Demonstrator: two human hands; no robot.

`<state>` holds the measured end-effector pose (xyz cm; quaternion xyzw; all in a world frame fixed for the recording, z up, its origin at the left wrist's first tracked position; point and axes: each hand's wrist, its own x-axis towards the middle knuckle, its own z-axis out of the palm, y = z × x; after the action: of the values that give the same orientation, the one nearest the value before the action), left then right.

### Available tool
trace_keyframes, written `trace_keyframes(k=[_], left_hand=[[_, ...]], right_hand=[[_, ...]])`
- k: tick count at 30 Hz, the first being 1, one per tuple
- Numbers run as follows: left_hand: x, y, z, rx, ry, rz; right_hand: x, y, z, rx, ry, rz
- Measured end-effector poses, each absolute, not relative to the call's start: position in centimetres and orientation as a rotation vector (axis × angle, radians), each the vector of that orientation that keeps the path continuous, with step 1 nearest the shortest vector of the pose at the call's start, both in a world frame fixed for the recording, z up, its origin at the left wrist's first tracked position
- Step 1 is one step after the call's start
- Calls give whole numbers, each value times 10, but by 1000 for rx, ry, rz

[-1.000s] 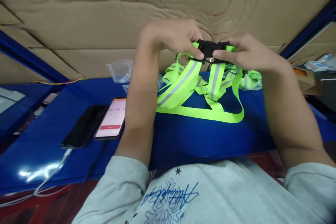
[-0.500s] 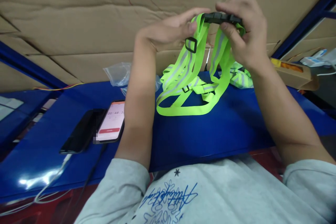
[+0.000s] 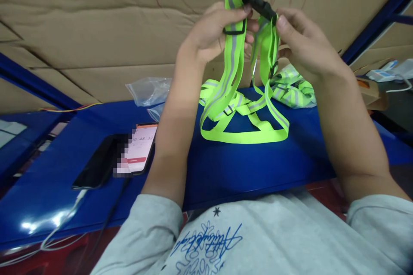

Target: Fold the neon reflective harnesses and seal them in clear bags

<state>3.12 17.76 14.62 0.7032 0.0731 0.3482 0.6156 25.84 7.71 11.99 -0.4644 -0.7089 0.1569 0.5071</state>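
A neon-yellow reflective harness (image 3: 232, 64) with grey stripes hangs from both hands, its lower loops lying on the blue table (image 3: 258, 167). Its black buckle (image 3: 257, 2) is joined and slants down to the right. My left hand (image 3: 214, 28) closes on the strap beside the buckle's left end, thumb across the front. A black strap slider (image 3: 235, 29) sits just under that thumb. At the buckle's right end, my right hand (image 3: 298, 43) pinches the strap; some of its fingers are hidden behind the webbing.
More neon straps in a clear bag (image 3: 295, 90) lie behind on the right. Clear plastic bags (image 3: 148, 90), a dark phone (image 3: 98, 163) on a white cable and a phone showing a timer (image 3: 138, 150) are at left. Cardboard (image 3: 97, 30) stands behind; an open carton (image 3: 371, 92) is far right.
The buckle has gone from nearly level to slanted, its left end raised. My left hand has turned with its thumb over the strap, and my right hand has moved slightly down and left.
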Motion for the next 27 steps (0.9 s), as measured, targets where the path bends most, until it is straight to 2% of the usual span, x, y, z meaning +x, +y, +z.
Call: trace_keyframes(k=[4,11,18,27], left_hand=[[32,170,146,1634,110,734],[33,167,142,1553,-30,628],[33,175,131,1765,121,636],[65,198,97,1420,120,677]], right_hand=[[249,70,121,-1114,-1657,687],[240,72,118,-971,-1657,617],[234,81,109,-905,-1549,707],[236,93,94,-948,-1278,781]])
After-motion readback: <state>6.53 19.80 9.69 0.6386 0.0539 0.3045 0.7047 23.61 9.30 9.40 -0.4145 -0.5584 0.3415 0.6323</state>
